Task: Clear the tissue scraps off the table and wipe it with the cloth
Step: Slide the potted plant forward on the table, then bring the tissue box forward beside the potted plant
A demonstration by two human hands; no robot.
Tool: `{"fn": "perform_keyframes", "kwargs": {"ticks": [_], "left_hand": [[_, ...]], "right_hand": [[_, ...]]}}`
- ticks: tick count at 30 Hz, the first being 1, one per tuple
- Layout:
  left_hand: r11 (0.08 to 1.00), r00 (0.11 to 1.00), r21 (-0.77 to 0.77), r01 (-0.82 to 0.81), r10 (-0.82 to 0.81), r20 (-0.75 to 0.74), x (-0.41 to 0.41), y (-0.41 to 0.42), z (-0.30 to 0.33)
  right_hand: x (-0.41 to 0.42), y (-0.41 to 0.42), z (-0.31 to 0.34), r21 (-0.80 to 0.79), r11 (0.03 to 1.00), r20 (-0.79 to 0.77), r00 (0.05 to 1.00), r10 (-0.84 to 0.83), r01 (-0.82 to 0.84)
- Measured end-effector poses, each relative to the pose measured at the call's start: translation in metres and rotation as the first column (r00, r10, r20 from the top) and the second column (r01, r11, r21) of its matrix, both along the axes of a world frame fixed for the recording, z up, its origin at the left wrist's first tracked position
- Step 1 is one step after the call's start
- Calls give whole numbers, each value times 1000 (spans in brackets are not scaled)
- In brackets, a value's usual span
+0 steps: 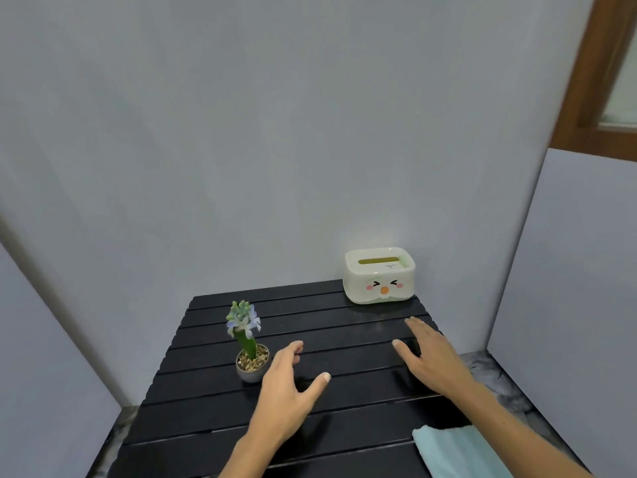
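Observation:
Both of my hands hover over a black slatted table (213, 419). My left hand (287, 391) is open near the table's middle, fingers spread, just right of a small potted plant. My right hand (431, 357) is open too, palm down, over the right side of the table in front of the tissue box. A light blue cloth (455, 450) lies folded at the table's near right corner, partly under my right forearm. I see no tissue scraps on the table.
A cream tissue box (379, 276) with a cartoon face stands at the far right corner against the wall. A small potted plant (249, 346) with pale flowers stands left of centre. Grey walls close in behind and on both sides.

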State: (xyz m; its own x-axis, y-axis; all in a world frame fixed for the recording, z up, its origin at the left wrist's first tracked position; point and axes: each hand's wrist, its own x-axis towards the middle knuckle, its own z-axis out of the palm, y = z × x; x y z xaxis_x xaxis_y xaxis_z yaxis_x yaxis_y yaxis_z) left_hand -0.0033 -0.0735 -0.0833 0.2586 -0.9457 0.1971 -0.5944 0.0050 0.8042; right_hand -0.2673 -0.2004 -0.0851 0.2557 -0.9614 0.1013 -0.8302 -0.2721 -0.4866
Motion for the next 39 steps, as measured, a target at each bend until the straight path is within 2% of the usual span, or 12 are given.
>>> {"fn": "perform_keyframes", "kwargs": {"ticks": [5, 14, 19, 26, 31, 39], "left_hand": [[999, 999, 34, 39, -39, -10, -22, -63, 0], [996, 996, 79, 40, -33, -86, -46, -171, -8], [999, 994, 3, 47, -46, -103, -57, -202, -11], [999, 995, -28, 44, -47, -93, -65, -209, -16], [999, 995, -43, 32, -36, -89, -62, -193, -14], [999, 991, -39, 24, -29, -134, -47, -139, -10]], "right_hand": [[-2, -31, 5, 37, 998, 38, 998, -58, 57], [3, -92, 13, 36, 990, 233, 962, -139, 134], [6, -118, 7, 24, 993, 356, 928, -113, 112], [10, -125, -2, 6, 993, 477, 872, -107, 119], [10, -107, -5, -25, 985, 459, 877, -142, 173], [9, -57, -8, -36, 989, 445, 888, -114, 145]]}}
